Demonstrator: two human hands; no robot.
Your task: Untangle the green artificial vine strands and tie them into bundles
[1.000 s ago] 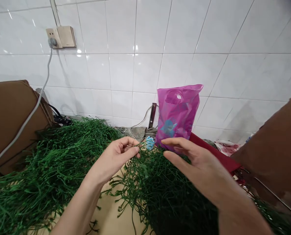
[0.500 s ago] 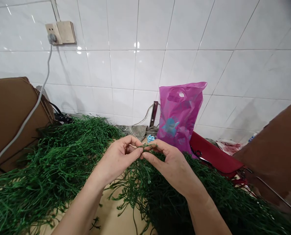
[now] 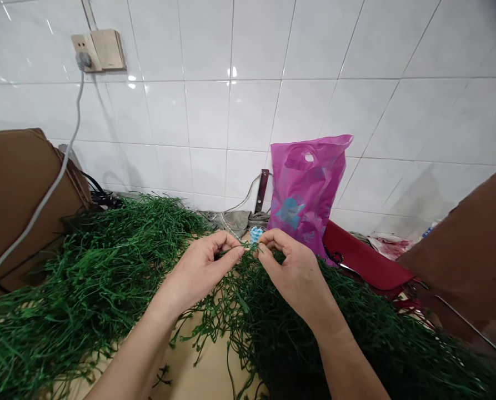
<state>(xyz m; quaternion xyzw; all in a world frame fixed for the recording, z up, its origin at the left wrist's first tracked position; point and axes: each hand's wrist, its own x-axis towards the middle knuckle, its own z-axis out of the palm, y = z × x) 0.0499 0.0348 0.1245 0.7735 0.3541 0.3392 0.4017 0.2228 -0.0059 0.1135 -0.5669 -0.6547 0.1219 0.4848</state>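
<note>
A thin green plastic-looking plant sprig runs between my two hands above the table. My left hand pinches one end of it between thumb and forefinger. Close by on the right, my right hand pinches the sprig's other end, with a small gap between the fingertips. Below and to the right lies a dark heap of the same green sprigs, partly covered by my right forearm. Another large heap of green sprigs spreads to the left of my left hand.
A purple plastic bag stands against the tiled wall, beside a red pouch. Cardboard boxes stand at the left and right. A grey cable hangs from a wall socket. Some tan tabletop shows in front.
My fingertips were nearly touching around the sprig; now they are slightly apart, the right hand having shifted right and up a little. The view has tilted slightly.
</note>
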